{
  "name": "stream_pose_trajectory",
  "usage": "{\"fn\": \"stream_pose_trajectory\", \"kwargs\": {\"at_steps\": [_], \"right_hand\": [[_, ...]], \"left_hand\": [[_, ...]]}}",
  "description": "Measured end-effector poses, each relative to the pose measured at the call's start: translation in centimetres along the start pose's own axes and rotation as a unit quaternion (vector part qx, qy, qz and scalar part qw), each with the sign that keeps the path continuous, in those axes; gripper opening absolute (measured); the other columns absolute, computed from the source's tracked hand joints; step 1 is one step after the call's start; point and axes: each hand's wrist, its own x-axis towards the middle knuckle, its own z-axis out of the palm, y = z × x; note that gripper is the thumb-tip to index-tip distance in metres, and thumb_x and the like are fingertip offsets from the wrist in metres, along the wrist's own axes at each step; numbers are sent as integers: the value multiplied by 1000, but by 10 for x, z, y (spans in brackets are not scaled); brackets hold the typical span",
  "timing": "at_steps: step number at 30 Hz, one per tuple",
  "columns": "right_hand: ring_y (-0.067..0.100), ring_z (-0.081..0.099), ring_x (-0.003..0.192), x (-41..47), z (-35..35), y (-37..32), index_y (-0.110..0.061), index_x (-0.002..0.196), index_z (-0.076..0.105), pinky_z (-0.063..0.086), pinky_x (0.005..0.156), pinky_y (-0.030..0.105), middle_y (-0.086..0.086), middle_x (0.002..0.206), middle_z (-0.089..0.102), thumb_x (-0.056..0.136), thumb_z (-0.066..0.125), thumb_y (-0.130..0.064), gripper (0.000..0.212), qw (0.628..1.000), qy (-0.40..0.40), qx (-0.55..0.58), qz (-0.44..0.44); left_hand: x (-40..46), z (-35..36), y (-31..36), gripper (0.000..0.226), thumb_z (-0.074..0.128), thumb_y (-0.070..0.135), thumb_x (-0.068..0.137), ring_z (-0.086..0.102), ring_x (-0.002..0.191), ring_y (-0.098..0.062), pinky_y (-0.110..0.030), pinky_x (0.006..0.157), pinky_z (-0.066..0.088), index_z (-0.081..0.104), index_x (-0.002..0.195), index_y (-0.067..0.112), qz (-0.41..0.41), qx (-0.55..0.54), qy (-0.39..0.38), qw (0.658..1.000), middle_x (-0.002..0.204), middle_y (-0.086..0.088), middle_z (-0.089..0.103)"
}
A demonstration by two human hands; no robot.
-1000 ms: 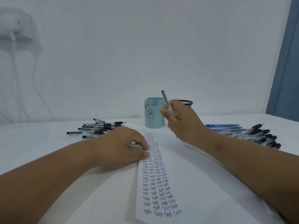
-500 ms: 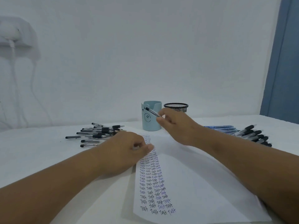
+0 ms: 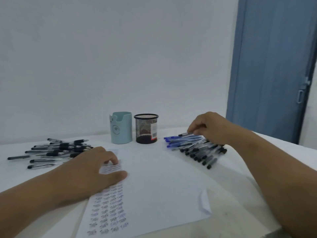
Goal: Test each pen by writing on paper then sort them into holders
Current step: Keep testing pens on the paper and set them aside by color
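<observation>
A white paper sheet [image 3: 163,182] lies in front of me, its left side filled with columns of handwritten test words. My left hand [image 3: 92,169] rests flat on the sheet's upper left part, fingers relaxed. At the right pen pile [image 3: 197,152], which holds blue-capped and black-capped pens, my right hand [image 3: 211,127] pinches a black-tipped pen [image 3: 184,134] just above the blue ones. Behind the sheet stand a pale blue holder [image 3: 121,129] and a black mesh holder [image 3: 145,129], side by side. What lies inside them is hidden.
Several black pens lie in a loose pile [image 3: 56,150] on the white table [image 3: 231,170] to the left of the sheet. A plain wall rises right behind the holders. A blue door [image 3: 271,66] stands at the far right.
My right hand has swung from the pale blue holder over to the right pen pile and now pinches a pen there. My left hand stays on the sheet. My view has turned right.
</observation>
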Motion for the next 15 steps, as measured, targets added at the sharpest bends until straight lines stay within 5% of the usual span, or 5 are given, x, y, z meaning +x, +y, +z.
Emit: {"fn": "stream_pose_trajectory", "kwargs": {"at_steps": [6, 15], "right_hand": [[23, 70, 88, -7, -9, 16, -32, 81, 76, 58, 78, 32, 1, 89, 75, 90, 63, 3, 38, 996, -61, -33, 51], [10, 65, 97, -8, -4, -4, -27, 95, 73, 52, 77, 17, -10, 95, 69, 83, 46, 16, 52, 999, -20, -32, -16]], "left_hand": [[3, 0, -4, 76, 31, 100, 58, 47, 109, 12, -23, 97, 40, 55, 109, 49, -10, 1, -3, 1000, 113, 32, 52], [5, 0, -8, 65, 38, 94, 64, 48, 108, 14, -18, 95, 38, 59, 106, 49, 7, -5, 7, 1000, 111, 31, 56]]}}
